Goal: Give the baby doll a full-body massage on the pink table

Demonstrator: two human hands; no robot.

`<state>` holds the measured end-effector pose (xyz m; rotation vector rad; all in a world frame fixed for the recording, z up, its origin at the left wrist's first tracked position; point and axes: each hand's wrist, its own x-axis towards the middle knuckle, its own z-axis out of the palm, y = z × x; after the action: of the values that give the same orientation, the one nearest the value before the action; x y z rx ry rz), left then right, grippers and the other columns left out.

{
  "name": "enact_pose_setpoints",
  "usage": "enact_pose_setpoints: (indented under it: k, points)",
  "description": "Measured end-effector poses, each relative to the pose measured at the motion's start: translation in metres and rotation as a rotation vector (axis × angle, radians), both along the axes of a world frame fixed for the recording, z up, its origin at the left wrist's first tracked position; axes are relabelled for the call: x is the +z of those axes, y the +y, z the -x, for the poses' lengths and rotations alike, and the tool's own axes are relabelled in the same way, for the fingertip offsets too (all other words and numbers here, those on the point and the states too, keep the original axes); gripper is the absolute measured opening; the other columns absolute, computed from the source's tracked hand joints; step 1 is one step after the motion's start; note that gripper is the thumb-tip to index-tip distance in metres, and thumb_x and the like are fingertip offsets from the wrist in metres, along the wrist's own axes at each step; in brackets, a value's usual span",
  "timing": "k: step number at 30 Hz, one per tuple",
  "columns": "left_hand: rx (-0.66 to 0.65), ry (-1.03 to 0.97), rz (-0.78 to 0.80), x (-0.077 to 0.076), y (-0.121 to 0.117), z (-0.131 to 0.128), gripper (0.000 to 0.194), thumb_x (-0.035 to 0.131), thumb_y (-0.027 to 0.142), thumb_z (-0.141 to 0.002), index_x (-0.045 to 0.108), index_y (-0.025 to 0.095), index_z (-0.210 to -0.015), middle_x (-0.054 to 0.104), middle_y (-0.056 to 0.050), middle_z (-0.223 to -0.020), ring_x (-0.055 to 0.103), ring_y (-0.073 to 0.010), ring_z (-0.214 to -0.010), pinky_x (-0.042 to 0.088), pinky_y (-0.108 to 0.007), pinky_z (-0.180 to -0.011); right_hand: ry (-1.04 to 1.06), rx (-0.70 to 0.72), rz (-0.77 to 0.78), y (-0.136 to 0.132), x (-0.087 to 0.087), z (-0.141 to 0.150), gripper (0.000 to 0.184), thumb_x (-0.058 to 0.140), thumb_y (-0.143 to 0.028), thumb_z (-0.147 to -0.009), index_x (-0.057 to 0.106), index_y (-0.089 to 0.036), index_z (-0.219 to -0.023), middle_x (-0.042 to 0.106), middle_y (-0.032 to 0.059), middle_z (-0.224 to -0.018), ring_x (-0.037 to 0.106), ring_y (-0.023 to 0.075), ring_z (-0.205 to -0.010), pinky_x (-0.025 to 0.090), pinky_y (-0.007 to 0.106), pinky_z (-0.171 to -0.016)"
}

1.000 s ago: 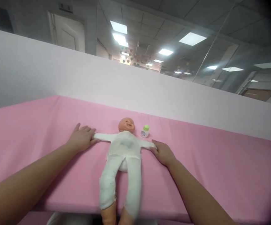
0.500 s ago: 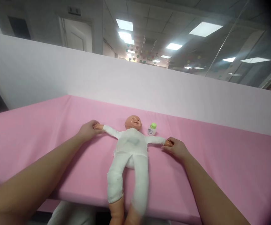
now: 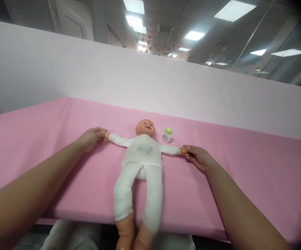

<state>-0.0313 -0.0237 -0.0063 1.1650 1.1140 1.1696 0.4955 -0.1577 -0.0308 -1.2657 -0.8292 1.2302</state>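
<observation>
A baby doll [image 3: 144, 152] with a white cloth body lies on its back on a pink padded table [image 3: 93, 187]. Its head points away from me, and its bare plastic feet reach over the near edge. Both doll arms are stretched out sideways. My left hand [image 3: 92, 139] is closed on the doll's hand at the left, fingers and thumb around it. At the right, my right hand [image 3: 198, 156] pinches the doll's other hand between thumb and fingers. Beside the doll's head lies a small clear bottle [image 3: 167, 135] with a green cap.
A low white wall [image 3: 140, 80] runs along the table's far side, with glass above it. Ceiling lights [image 3: 194, 35] and a pale door [image 3: 74, 21] show beyond. My legs [image 3: 72, 234] are under the table's near edge.
The view has tilted down slightly. My hands still hold the doll's hands; the fingers of my right hand have shifted their grip and now pinch the tip.
</observation>
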Motion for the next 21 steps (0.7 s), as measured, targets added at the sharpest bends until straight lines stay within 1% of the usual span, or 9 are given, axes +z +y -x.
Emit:
enact_pose_setpoints:
  k: [2, 4, 5, 7, 9, 11, 14, 17, 21]
  points:
    - [-0.017, 0.014, 0.008, 0.000, 0.001, 0.000, 0.040, 0.084, 0.019, -0.061, 0.070, 0.014, -0.097, 0.072, -0.008, -0.078, 0.066, -0.0166, -0.061, 0.051, -0.028, -0.058, -0.036, 0.013, 0.008, -0.002, 0.001, 0.002, 0.031, 0.077, -0.017, -0.084, 0.071, -0.016, -0.114, 0.068, 0.0031, -0.075, 0.057, 0.0083, -0.052, 0.054, 0.015, -0.045]
    - [-0.023, 0.038, -0.001, -0.001, 0.001, 0.000, 0.041, 0.085, 0.021, -0.062, 0.070, 0.015, -0.100, 0.072, -0.007, -0.079, 0.065, -0.0161, -0.060, 0.050, -0.027, -0.056, -0.048, 0.024, 0.007, -0.004, 0.003, 0.004, 0.034, 0.078, -0.016, -0.083, 0.070, -0.016, -0.116, 0.067, 0.0021, -0.073, 0.054, 0.0075, -0.048, 0.051, 0.014, -0.040]
    - [-0.023, 0.047, -0.009, -0.001, 0.001, 0.000, 0.041, 0.085, 0.022, -0.063, 0.070, 0.015, -0.100, 0.071, -0.007, -0.079, 0.065, -0.0159, -0.060, 0.049, -0.027, -0.056, -0.038, 0.032, 0.009, -0.005, 0.005, 0.006, 0.032, 0.077, -0.015, -0.083, 0.070, -0.016, -0.115, 0.068, 0.0031, -0.073, 0.056, 0.0081, -0.049, 0.053, 0.015, -0.042]
    - [-0.024, 0.051, -0.020, 0.000, 0.001, -0.001, 0.043, 0.087, 0.025, -0.063, 0.070, 0.015, -0.100, 0.072, -0.007, -0.080, 0.065, -0.0159, -0.060, 0.050, -0.027, -0.056, -0.003, 0.051, 0.027, -0.007, 0.007, 0.008, 0.026, 0.074, -0.013, -0.085, 0.072, -0.013, -0.110, 0.070, 0.0060, -0.075, 0.062, 0.0109, -0.054, 0.060, 0.018, -0.050]
    - [-0.028, 0.047, -0.021, 0.000, 0.001, -0.001, 0.043, 0.087, 0.026, -0.063, 0.069, 0.014, -0.100, 0.072, -0.008, -0.080, 0.066, -0.0161, -0.060, 0.050, -0.028, -0.057, 0.024, 0.077, 0.055, -0.009, 0.008, 0.010, 0.021, 0.072, -0.013, -0.087, 0.072, -0.011, -0.107, 0.070, 0.0071, -0.075, 0.065, 0.0122, -0.058, 0.063, 0.020, -0.056]
    - [-0.035, 0.045, -0.014, -0.001, 0.001, -0.001, 0.044, 0.088, 0.026, -0.064, 0.069, 0.014, -0.101, 0.073, -0.009, -0.080, 0.066, -0.0163, -0.061, 0.052, -0.028, -0.059, 0.022, 0.103, 0.071, -0.009, 0.008, 0.013, 0.021, 0.072, -0.014, -0.087, 0.071, -0.012, -0.108, 0.071, 0.0069, -0.075, 0.067, 0.0119, -0.059, 0.064, 0.020, -0.060]
    - [-0.042, 0.045, -0.008, -0.002, 0.004, 0.002, 0.044, 0.088, 0.026, -0.066, 0.068, 0.014, -0.102, 0.073, -0.009, -0.080, 0.067, -0.0161, -0.061, 0.054, -0.028, -0.059, 0.000, 0.120, 0.076, -0.007, 0.008, 0.017, 0.027, 0.073, -0.013, -0.087, 0.067, -0.014, -0.114, 0.072, 0.0073, -0.076, 0.071, 0.0133, -0.064, 0.064, 0.021, -0.064]
    - [-0.056, 0.020, -0.007, -0.004, 0.006, 0.005, 0.041, 0.087, 0.023, -0.068, 0.068, 0.013, -0.103, 0.073, -0.009, -0.081, 0.067, -0.0157, -0.060, 0.057, -0.029, -0.062, 0.006, 0.115, 0.050, -0.005, 0.006, 0.019, 0.029, 0.071, -0.013, -0.088, 0.065, -0.016, -0.116, 0.070, 0.0056, -0.073, 0.070, 0.0133, -0.062, 0.064, 0.021, -0.062]
    - [-0.079, -0.006, 0.019, -0.006, 0.010, 0.009, 0.039, 0.086, 0.020, -0.069, 0.069, 0.013, -0.103, 0.073, -0.010, -0.084, 0.068, -0.0165, -0.062, 0.060, -0.031, -0.064, 0.002, 0.104, 0.010, -0.004, 0.003, 0.016, 0.025, 0.076, -0.014, -0.084, 0.068, -0.016, -0.108, 0.067, 0.0027, -0.075, 0.064, 0.0097, -0.057, 0.058, 0.018, -0.052]
